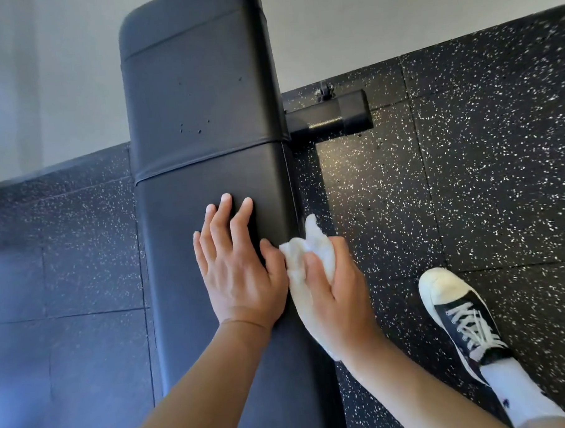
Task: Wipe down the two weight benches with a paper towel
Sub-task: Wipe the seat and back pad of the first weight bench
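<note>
A black padded weight bench runs from the bottom middle up toward the wall, with a seam across its pad. My left hand lies flat on the top of the pad, fingers spread, holding nothing. My right hand is beside it at the bench's right edge, gripping a crumpled white paper towel that presses against the side of the pad. Small wet specks show on the pad farther up. Only one bench is in view.
The bench's black metal foot bar sticks out to the right near the wall. Black speckled rubber floor tiles surround the bench. A black-and-white sneaker on my foot stands at the right. A pale wall lies beyond.
</note>
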